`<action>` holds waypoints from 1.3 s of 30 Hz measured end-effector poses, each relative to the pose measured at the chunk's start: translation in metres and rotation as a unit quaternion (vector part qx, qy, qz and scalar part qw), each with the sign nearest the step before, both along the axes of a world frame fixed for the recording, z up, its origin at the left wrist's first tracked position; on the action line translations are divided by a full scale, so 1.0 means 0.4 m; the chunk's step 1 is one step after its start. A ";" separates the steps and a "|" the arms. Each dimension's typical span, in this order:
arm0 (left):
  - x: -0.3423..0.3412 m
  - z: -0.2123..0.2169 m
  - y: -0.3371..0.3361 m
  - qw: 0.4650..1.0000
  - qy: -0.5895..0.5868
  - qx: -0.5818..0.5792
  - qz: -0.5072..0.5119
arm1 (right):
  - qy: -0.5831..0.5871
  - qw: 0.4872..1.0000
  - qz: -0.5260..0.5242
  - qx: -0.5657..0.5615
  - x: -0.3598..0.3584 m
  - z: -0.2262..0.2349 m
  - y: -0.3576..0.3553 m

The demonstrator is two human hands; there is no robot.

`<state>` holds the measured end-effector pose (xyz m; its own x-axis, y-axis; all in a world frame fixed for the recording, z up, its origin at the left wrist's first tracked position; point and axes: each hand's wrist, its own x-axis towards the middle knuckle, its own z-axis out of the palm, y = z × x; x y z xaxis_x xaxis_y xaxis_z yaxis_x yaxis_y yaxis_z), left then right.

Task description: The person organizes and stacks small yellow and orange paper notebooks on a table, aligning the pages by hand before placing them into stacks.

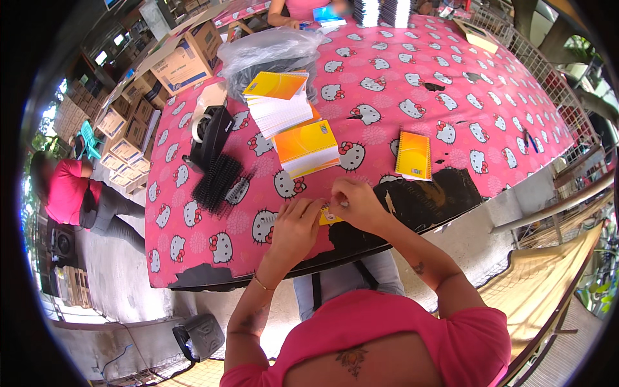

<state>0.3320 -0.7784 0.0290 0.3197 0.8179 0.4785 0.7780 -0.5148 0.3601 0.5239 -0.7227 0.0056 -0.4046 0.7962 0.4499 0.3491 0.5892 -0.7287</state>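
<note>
I have the left hand (298, 220) and the right hand (358, 204) close together at a small yellow notebook (329, 216), mostly hidden, near my edge of the pink surface (361, 132); their fingers are bent, and I cannot tell what they grip. Past them, black coils (217, 182) lie by a black tape holder (211, 134); orange notebooks (305, 146) sit piled to their right; a spiral notebook (413, 156) lies farther right.
</note>
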 end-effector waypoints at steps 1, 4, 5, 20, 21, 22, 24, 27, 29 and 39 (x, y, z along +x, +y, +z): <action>0.006 0.021 0.000 1.000 0.008 -0.014 0.007 | 0.026 0.999 -0.036 0.009 0.003 0.030 -0.016; 0.069 0.131 0.011 0.955 -0.255 -0.124 0.091 | 0.226 0.968 -0.060 -0.093 0.005 0.103 -0.091; 0.088 0.133 0.033 0.964 -0.251 -0.080 0.026 | 0.260 0.955 -0.048 -0.131 0.021 0.086 -0.088; -0.052 0.000 0.260 0.998 -0.002 0.060 -0.015 | -0.062 0.954 -0.268 0.118 0.223 -0.007 0.120; -0.057 0.003 0.271 0.999 -0.012 0.047 -0.012 | -0.017 0.974 -0.201 0.102 0.174 -0.011 0.117; -0.061 0.012 0.277 0.999 -0.020 0.036 -0.009 | 0.001 0.983 -0.165 0.081 0.136 -0.014 0.115; -0.068 0.035 0.277 0.991 -0.013 0.129 0.021 | 0.034 0.994 -0.094 0.037 0.077 -0.022 0.110; -0.037 0.112 0.193 0.979 0.042 0.193 0.059 | 0.149 0.985 -0.090 -0.022 0.037 0.014 0.061; -0.013 0.073 0.090 0.983 0.058 0.170 0.048 | 0.160 0.986 -0.029 -0.048 0.030 0.030 0.015; -0.312 -0.142 0.168 0.952 0.091 0.115 0.269 | 0.188 0.952 0.034 -0.240 0.019 -0.141 -0.012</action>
<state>0.2072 -0.7114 -0.0280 -0.0211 0.7675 0.6406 0.9901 -0.0730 0.1201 0.5316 -0.7275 -0.0507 -0.3452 0.9240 0.1645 -0.0169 0.1691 -0.9855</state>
